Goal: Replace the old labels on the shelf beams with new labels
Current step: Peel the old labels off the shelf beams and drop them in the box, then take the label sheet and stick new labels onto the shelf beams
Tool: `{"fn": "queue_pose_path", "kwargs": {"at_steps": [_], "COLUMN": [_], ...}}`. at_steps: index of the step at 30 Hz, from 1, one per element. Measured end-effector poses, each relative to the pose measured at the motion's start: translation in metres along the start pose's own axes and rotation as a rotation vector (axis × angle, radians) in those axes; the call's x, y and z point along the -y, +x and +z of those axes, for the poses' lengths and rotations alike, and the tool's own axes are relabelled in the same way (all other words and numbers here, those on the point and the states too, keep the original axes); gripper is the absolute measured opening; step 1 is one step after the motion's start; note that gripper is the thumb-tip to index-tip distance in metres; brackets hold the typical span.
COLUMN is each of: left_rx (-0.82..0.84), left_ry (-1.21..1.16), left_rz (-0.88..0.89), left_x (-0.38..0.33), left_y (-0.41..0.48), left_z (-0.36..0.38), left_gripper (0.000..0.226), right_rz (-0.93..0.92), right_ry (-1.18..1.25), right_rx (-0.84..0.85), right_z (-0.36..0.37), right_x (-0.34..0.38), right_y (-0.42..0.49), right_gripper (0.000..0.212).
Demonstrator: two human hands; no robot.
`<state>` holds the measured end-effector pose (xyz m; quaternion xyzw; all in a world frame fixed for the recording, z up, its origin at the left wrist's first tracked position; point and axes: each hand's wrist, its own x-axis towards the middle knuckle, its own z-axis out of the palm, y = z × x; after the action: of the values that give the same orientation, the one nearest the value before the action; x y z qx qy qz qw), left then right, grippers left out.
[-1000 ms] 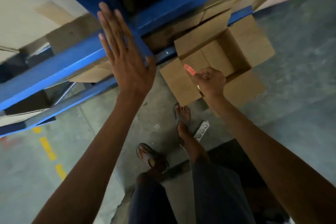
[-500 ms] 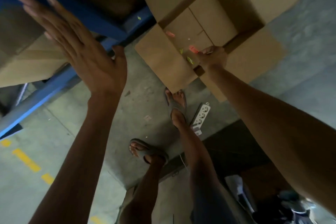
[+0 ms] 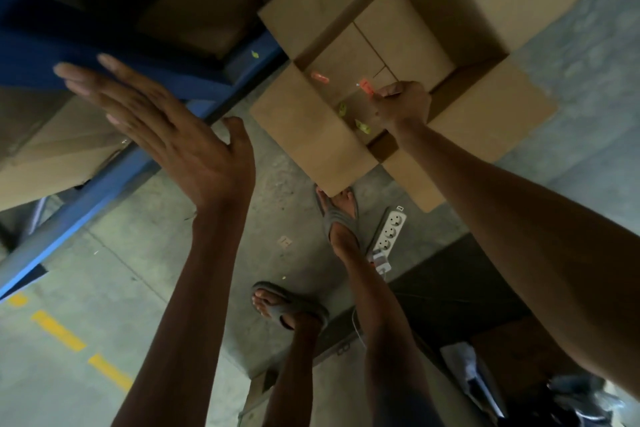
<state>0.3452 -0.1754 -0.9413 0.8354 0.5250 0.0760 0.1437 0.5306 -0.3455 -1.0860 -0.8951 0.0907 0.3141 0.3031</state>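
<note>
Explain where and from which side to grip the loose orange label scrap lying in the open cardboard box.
Probably pinch the small orange paper label scrap across its narrow width, reaching straight down through the top of the open brown cardboard box: it lies on the box floor beside a wall, blocking sideways reach.

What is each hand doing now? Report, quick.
Left hand: open, fingers straight, at the blue beam.
Right hand: pinching an orange label over the box.
</note>
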Motion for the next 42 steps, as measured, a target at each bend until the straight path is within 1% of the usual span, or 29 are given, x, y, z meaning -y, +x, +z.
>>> {"fn": "queue_pose_path", "kwargs": {"at_steps": [2, 3, 6, 9, 11, 12, 13, 14, 16, 18, 20, 21, 25, 27, 29, 30, 32, 35, 39, 42], "left_rx": [-0.008, -0.026, -0.064, -0.084, -0.035, -0.008, 0.013, 0.028, 0.057, 0.125, 0.239, 0.291, 0.503, 0.604, 0.682, 0.71, 0.774, 0.838, 0.896, 0.951], "left_ry": [-0.008, -0.016, -0.043, -0.044, -0.023, -0.013, -0.011, -0.008, 0.008, 0.039, 0.076, 0.076, 0.032, 0.021, 0.045, 0.05, 0.06, 0.092, 0.126, 0.166], "left_rz": [0.0, 0.01, 0.046, 0.075, 0.055, 0.045, 0.044, 0.049, 0.063, 0.085, 0.119, 0.146, 0.176, 0.226, 0.298, 0.343, 0.425, 0.56, 0.904, 1.175], "left_x": [0.001, 0.002, 0.001, 0.004, 0.006, 0.006, 0.006, 0.006, 0.004, 0.002, 0.002, -0.001, -0.004, -0.007, -0.01, -0.012, -0.016, -0.023, -0.031, -0.04], "left_y": [-0.001, -0.001, -0.002, -0.001, 0.0, 0.001, 0.001, 0.0, -0.003, -0.006, -0.009, -0.012, -0.021, -0.029, -0.037, -0.045, -0.063, -0.095, -0.155, -0.206], "left_z": [0.0, -0.001, -0.002, -0.002, -0.004, -0.005, -0.007, -0.009, -0.021, -0.037, -0.053, -0.076, -0.122, -0.152, -0.178, -0.199, -0.233, -0.277, -0.337, -0.367], "left_gripper": [0.099, 0.099, 0.098, 0.099, 0.1, 0.1, 0.101, 0.101, 0.101, 0.1, 0.099, 0.098, 0.094, 0.088, 0.079, 0.075, 0.067, 0.059, 0.057, 0.06], "right_rz": [0.01, 0.029, 0.047, 0.041, 0.006, -0.017, -0.04, -0.057, -0.073, -0.107, -0.121, -0.122, -0.126, -0.171, -0.247, -0.287, -0.306, -0.252, -0.089, 0.069], "right_ry": [0.003, 0.001, -0.038, -0.044, -0.075, -0.108, -0.15, -0.188, -0.226, -0.311, -0.398, -0.433, -0.485, -0.471, -0.536, -0.566, -0.571, -0.425, -0.195, -0.073], "right_rx": [-0.022, -0.024, -0.015, -0.001, 0.017, 0.032, 0.047, 0.058, 0.106, 0.152, 0.203, 0.227, 0.285, 0.281, 0.276, 0.253, 0.196, 0.044, -0.249, -0.412], "right_z": [-0.001, -0.002, -0.002, -0.002, -0.001, -0.001, -0.003, -0.004, -0.01, -0.021, -0.035, -0.051, -0.091, -0.116, -0.138, -0.152, -0.175, -0.202, -0.227, -0.237], "right_x": [0.003, 0.005, 0.006, 0.004, 0.002, 0.0, -0.001, -0.004, -0.007, -0.004, 0.004, 0.016, 0.04, 0.051, 0.058, 0.06, 0.057, 0.041, 0.009, -0.022], "right_y": [0.004, 0.005, 0.006, 0.003, -0.004, -0.009, -0.015, -0.02, -0.041, -0.07, -0.102, -0.132, -0.22, -0.269, -0.309, -0.337, -0.386, -0.461, -0.578, -0.652], "right_gripper": [0.032, 0.032, 0.013, 0.012, 0.013, 0.007, 0.008, 0.015, 0.022, 0.032, 0.047, 0.051, 0.056, 0.062, 0.066, 0.067, 0.069, 0.068, 0.065, 0.067]}}
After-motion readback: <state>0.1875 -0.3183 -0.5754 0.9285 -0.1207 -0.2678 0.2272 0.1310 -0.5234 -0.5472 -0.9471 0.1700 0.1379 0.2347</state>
